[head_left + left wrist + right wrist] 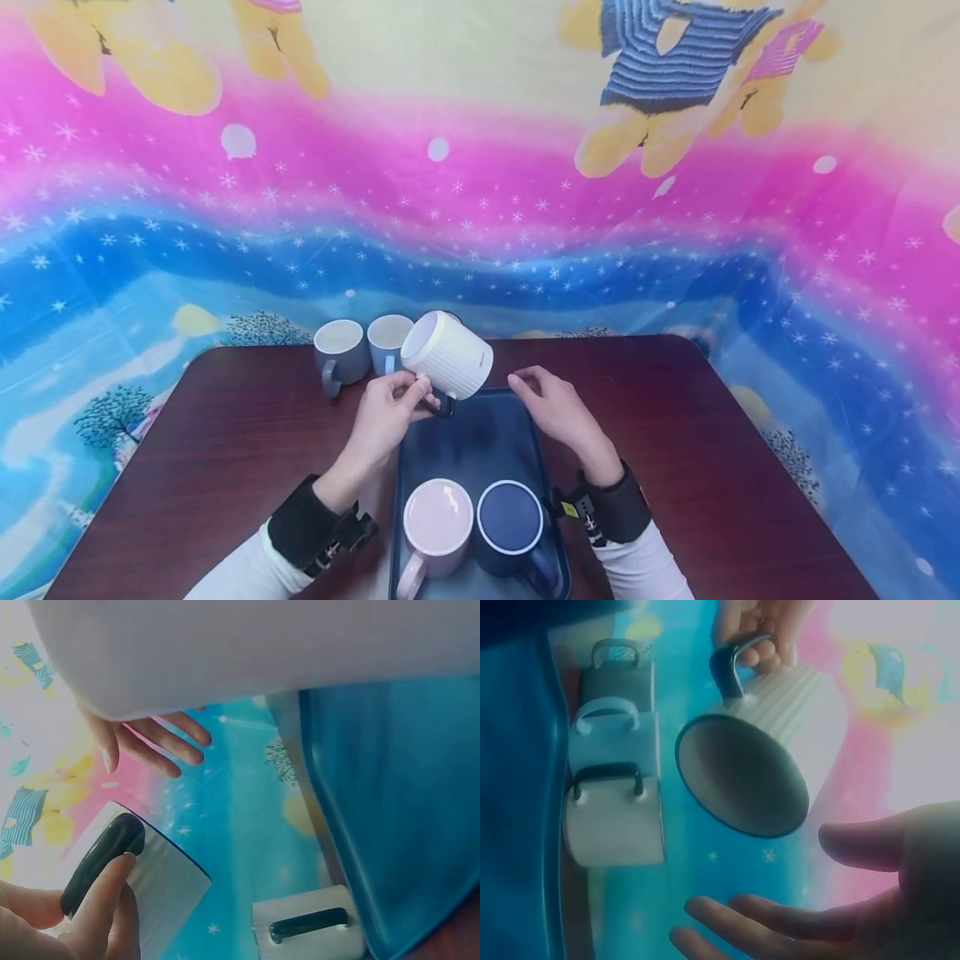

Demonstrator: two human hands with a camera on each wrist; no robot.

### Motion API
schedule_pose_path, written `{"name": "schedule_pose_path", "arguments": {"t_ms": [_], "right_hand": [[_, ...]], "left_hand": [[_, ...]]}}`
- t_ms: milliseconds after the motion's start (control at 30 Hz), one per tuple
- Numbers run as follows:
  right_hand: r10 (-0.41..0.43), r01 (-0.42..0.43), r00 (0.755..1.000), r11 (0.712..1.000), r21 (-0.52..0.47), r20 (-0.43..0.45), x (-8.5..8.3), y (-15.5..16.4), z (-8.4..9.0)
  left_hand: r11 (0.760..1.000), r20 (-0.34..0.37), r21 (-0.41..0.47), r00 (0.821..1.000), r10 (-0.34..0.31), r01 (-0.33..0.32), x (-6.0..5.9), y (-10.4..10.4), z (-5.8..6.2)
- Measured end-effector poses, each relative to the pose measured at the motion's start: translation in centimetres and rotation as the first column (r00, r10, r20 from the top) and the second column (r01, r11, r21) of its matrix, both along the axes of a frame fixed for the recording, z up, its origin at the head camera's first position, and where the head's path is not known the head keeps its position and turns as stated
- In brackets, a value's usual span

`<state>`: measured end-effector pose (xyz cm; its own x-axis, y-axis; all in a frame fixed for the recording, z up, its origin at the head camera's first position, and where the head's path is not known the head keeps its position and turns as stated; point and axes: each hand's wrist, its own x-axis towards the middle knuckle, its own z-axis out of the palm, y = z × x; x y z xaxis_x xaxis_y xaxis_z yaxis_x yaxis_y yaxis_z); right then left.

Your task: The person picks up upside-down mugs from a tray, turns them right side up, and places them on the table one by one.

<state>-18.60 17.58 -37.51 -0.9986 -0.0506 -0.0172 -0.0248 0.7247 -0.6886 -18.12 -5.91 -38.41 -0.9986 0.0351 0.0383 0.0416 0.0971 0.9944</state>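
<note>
My left hand point(390, 412) pinches the dark handle point(101, 862) of a white ribbed mug point(448, 357), holding it tilted in the air above the far end of a dark blue tray point(480, 433). The wrist views show the same mug point(769, 754) with its handle point(731, 664) in my fingers point(97, 911). My right hand point(551, 404) hovers open just right of the mug, fingers relaxed, touching nothing. A pink mug point(437, 525) and a navy mug point(512, 521) stand on the tray's near end.
A grey mug point(340, 350) and a light blue mug point(388, 340) stand at the table's far edge; another white mug with a dark handle point(615, 821) stands beside them. The dark wooden table point(712, 450) is backed by a colourful cloth point(480, 167).
</note>
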Motion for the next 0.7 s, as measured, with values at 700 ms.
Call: {"name": "schedule_pose_path", "arguments": {"t_ms": [700], "right_hand": [[0.055, -0.039, 0.997, 0.969, -0.243, 0.058, 0.3, -1.4, 1.8]], "left_hand": [[0.994, -0.007, 0.1, 0.999, -0.035, 0.036, -0.8, 0.8, 2.4]]}}
